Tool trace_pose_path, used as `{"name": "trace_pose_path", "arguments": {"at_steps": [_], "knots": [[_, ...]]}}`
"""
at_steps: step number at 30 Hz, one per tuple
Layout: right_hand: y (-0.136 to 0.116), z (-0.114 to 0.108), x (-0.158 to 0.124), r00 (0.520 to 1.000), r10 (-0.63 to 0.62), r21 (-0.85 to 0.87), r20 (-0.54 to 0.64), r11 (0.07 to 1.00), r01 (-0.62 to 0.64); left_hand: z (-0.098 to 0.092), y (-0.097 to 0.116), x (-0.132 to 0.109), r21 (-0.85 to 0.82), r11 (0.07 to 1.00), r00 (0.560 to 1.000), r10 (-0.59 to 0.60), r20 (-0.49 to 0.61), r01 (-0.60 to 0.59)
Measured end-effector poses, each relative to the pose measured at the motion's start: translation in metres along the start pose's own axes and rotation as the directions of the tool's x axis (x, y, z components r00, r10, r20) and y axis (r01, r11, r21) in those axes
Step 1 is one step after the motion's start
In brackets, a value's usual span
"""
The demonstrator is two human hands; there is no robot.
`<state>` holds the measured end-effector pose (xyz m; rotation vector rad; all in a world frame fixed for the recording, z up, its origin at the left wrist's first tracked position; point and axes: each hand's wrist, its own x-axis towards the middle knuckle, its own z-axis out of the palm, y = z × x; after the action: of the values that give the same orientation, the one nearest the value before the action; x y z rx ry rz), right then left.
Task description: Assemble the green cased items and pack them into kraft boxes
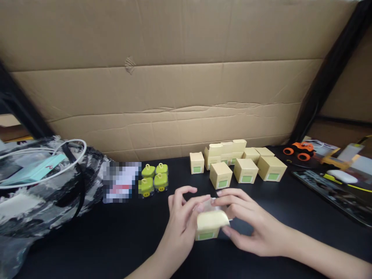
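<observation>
A small pale-yellow cardboard box (207, 232) with a green label stands on the black table between my hands, its lid flap raised toward me. My left hand (183, 217) grips the box's left side, with thumb and fingers at its upper edge. From the right, my right hand (247, 217) closes on the box, its thumb near the front corner and its fingers over the opening. Something whitish and translucent (213, 204) shows in the opening, partly hidden by my fingers. Behind it stand several like boxes, among them a closed one (221, 175); a few at the back have raised flaps (227, 149).
Several green-lidded little containers (154, 180) stand left of centre beside a pixelated packet (122, 182). A camouflage bag (55, 193) with a white cable lies at far left. To the right are an orange toy truck (300, 150) and a dark tablet-like panel (328, 193). Cardboard (174, 85) walls the back.
</observation>
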<state>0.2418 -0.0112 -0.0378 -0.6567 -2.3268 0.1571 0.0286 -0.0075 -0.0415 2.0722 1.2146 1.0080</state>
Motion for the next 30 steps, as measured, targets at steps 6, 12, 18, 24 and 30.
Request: {"name": "trace_pose_path", "arguments": {"at_steps": [6,12,18,24,30], "knots": [[-0.001,-0.006,0.001,0.987,0.159,0.190,0.030,0.968,-0.162,0.002,-0.006,-0.002,-0.229,0.972,0.963,0.108,0.245,-0.051],[0.000,0.002,-0.006,0.925,0.298,0.318,0.235,0.876,-0.363,0.006,-0.004,-0.003,-0.329,0.939,0.953,0.004,0.304,0.101],[0.002,0.018,-0.009,0.893,0.389,0.382,0.224,0.808,-0.448,0.012,-0.008,-0.001,-0.390,0.910,0.970,-0.050,0.237,0.142],[0.001,0.027,-0.009,0.942,0.290,0.395,0.171,0.855,-0.335,0.014,-0.003,-0.002,-0.421,0.870,0.941,-0.123,0.317,0.255],[-0.006,0.026,-0.009,0.953,0.251,0.442,0.172,0.844,-0.302,0.014,0.002,-0.001,-0.348,0.901,0.958,-0.195,0.212,0.260]]}}
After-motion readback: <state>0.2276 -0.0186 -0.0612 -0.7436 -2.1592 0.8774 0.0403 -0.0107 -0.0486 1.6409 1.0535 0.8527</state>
